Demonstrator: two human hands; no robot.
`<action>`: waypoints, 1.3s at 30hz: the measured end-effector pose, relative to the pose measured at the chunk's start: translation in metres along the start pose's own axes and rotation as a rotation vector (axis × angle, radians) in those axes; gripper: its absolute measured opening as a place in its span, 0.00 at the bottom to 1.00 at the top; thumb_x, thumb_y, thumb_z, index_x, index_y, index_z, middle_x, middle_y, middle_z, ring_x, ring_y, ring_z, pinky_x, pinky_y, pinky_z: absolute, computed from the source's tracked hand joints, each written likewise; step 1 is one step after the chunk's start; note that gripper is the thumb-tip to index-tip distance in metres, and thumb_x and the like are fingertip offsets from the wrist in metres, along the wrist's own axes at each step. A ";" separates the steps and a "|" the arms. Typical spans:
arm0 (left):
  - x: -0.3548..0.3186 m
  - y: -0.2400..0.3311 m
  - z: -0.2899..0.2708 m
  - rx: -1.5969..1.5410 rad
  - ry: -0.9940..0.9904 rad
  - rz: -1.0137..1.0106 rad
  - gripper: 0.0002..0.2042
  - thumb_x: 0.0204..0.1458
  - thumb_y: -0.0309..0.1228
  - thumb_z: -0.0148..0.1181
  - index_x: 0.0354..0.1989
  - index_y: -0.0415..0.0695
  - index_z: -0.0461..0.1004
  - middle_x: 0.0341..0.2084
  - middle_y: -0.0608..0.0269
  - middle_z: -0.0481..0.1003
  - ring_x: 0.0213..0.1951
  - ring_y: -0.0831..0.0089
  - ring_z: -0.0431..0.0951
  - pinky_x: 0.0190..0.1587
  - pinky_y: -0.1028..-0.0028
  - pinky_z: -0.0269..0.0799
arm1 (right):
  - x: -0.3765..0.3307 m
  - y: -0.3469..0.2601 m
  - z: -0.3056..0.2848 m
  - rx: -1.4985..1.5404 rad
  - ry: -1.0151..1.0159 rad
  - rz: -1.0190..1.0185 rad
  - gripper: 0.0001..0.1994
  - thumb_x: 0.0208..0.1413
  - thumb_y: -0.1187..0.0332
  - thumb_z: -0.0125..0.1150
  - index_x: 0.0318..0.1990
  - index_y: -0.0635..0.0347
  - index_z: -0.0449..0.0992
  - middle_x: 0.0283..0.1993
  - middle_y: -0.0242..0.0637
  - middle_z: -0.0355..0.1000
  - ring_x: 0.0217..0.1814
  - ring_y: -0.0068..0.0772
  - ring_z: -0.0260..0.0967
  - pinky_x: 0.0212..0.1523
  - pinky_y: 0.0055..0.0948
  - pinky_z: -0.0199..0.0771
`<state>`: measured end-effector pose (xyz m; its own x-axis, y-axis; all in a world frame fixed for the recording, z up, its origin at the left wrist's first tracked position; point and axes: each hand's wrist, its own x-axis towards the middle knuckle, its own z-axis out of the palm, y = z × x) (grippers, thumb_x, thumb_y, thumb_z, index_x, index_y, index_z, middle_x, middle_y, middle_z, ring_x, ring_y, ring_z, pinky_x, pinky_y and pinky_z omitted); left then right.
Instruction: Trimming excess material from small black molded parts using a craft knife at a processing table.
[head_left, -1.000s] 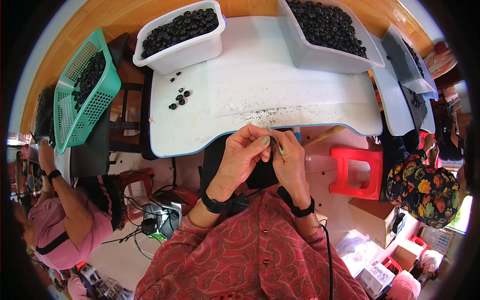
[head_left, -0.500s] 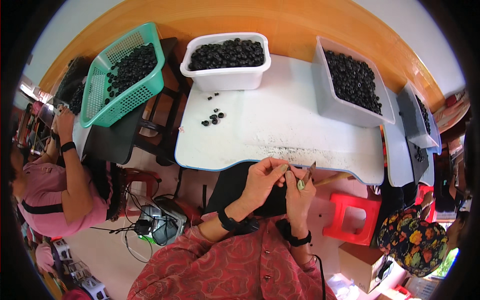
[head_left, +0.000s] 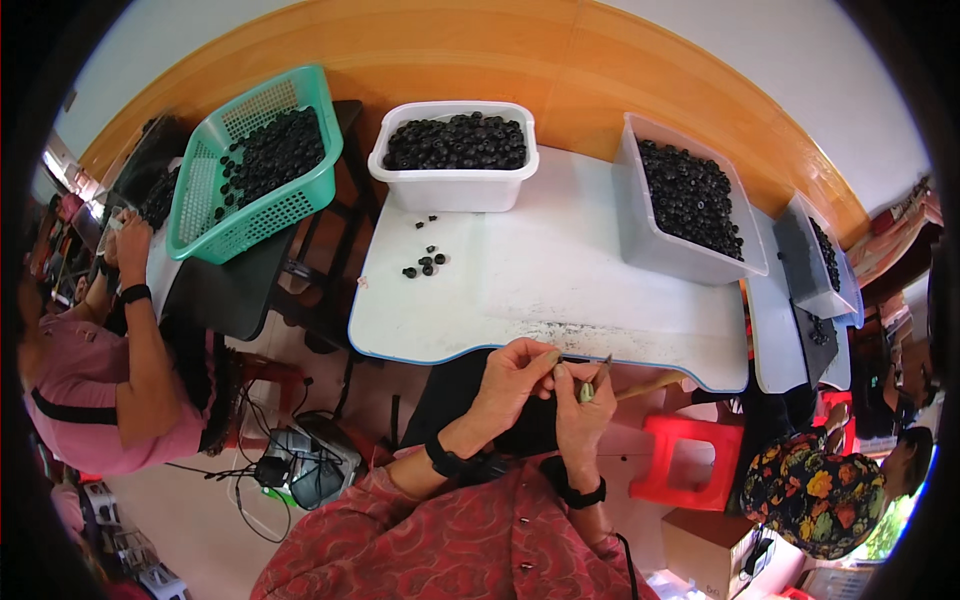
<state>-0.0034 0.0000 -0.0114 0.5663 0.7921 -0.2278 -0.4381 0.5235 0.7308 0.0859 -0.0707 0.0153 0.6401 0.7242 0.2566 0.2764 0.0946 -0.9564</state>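
In front of the white table's near edge, my two hands meet at the fingertips. My left hand (head_left: pixel 508 392) is closed in a pinch between thumb and forefinger; the fingers hide whatever it holds. My right hand (head_left: pixel 582 420) is curled around a small pointed blade (head_left: pixel 604 372), whose tip sticks up past the fingers. A pale green piece (head_left: pixel 587 392) shows at the right fingers. Several small black ring-like parts (head_left: pixel 427 261) lie loose on the table (head_left: pixel 560 250), left of a patch of black crumbs (head_left: pixel 570 334).
A white tub (head_left: pixel 455 190) and a translucent bin (head_left: pixel 680 255), both full of black parts, stand on the table. To the left is a green basket (head_left: pixel 262 222). Co-workers sit on both sides. A red stool (head_left: pixel 690 490) and an electrical box with cables (head_left: pixel 312 465) are on the floor.
The table and containers sit slightly lower in view and my hands slightly lower and left. My fingertips remain together, and the blade's tip now points more upright.
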 end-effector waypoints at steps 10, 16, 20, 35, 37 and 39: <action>0.041 0.067 -0.011 0.025 0.114 0.033 0.08 0.55 0.30 0.63 0.35 0.38 0.73 0.24 0.62 0.76 0.21 0.80 0.72 0.22 0.80 0.69 | -0.003 0.011 -0.005 0.030 -0.054 0.216 0.03 0.56 0.74 0.63 0.35 0.63 0.75 0.29 0.26 0.71 0.30 0.12 0.62 0.33 0.18 0.65; 0.094 0.147 -0.016 0.073 0.123 0.215 0.08 0.56 0.30 0.61 0.33 0.39 0.73 0.25 0.62 0.75 0.22 0.79 0.72 0.25 0.79 0.68 | 0.001 0.010 -0.012 0.049 -0.049 0.247 0.03 0.56 0.75 0.63 0.35 0.63 0.76 0.30 0.24 0.71 0.31 0.12 0.62 0.33 0.16 0.64; 0.132 0.194 -0.023 0.072 0.129 0.373 0.07 0.56 0.29 0.61 0.33 0.38 0.74 0.25 0.60 0.76 0.23 0.77 0.73 0.27 0.77 0.72 | 0.000 0.013 -0.012 0.066 -0.057 0.263 0.03 0.56 0.75 0.63 0.35 0.64 0.76 0.30 0.24 0.70 0.31 0.12 0.62 0.33 0.16 0.64; 0.067 0.059 -0.033 0.275 0.140 0.148 0.09 0.55 0.29 0.61 0.39 0.36 0.76 0.29 0.63 0.77 0.28 0.78 0.76 0.31 0.79 0.74 | 0.005 0.016 -0.013 0.118 -0.053 0.332 0.07 0.60 0.68 0.60 0.41 0.63 0.75 0.23 0.23 0.65 0.17 0.10 0.55 0.16 0.15 0.53; 0.055 0.049 -0.035 0.301 0.127 0.115 0.09 0.56 0.29 0.61 0.39 0.36 0.76 0.30 0.63 0.77 0.28 0.79 0.76 0.31 0.79 0.74 | 0.004 0.017 -0.012 0.098 -0.058 0.352 0.07 0.60 0.69 0.60 0.41 0.62 0.75 0.23 0.23 0.66 0.17 0.10 0.55 0.16 0.15 0.54; 0.039 0.046 -0.030 0.328 0.083 0.080 0.09 0.56 0.29 0.61 0.40 0.36 0.76 0.30 0.63 0.77 0.28 0.80 0.76 0.31 0.80 0.74 | 0.004 0.018 -0.011 0.083 -0.056 0.367 0.07 0.60 0.69 0.60 0.41 0.62 0.75 0.24 0.23 0.66 0.17 0.10 0.56 0.17 0.15 0.54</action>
<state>-0.0221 0.0649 -0.0056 0.4747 0.8564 -0.2032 -0.2231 0.3404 0.9134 0.1012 -0.0740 0.0005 0.6453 0.7558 -0.1109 -0.0242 -0.1249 -0.9919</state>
